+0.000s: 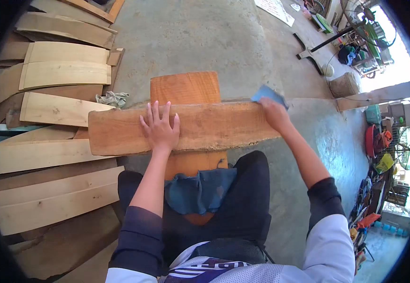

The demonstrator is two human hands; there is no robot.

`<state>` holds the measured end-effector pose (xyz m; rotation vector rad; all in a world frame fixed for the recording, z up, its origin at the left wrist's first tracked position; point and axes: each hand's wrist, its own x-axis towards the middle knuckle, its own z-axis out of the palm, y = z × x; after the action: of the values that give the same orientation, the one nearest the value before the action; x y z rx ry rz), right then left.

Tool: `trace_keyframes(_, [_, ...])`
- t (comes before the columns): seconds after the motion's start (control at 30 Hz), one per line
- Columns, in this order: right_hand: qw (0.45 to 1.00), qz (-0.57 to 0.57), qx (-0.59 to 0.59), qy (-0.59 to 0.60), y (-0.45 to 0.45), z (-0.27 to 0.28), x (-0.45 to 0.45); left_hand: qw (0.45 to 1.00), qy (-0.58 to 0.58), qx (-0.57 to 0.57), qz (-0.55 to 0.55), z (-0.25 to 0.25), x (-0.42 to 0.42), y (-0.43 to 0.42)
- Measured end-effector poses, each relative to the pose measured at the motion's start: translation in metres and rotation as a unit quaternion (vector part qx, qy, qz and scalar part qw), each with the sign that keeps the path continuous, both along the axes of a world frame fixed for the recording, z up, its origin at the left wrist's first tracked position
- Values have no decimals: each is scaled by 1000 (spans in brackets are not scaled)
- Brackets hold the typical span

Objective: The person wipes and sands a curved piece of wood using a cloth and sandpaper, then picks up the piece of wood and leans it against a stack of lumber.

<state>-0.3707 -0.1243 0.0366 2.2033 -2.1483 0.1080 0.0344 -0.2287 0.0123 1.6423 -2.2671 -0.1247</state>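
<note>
Plank (214, 122): matt wood, rough-edged; lap rag (200, 188): dull cloth; floor (327, 146): smooth concrete, glossy patch.

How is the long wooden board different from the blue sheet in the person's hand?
The board is orange-brown; the sheet is blue. The board is long; the sheet is much smaller. The board lies under the spread left hand, while the right hand grips the sheet. Hands touch both.

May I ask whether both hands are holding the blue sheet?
No, only the right hand holds the blue sheet, while the left hand lies spread on the wooden board.
</note>
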Motion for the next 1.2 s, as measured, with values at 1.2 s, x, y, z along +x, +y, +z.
trace_keyframes(1.2, [994, -106, 27, 12, -1, -3, 14, 1000, -10, 8, -2, 8, -1, 2])
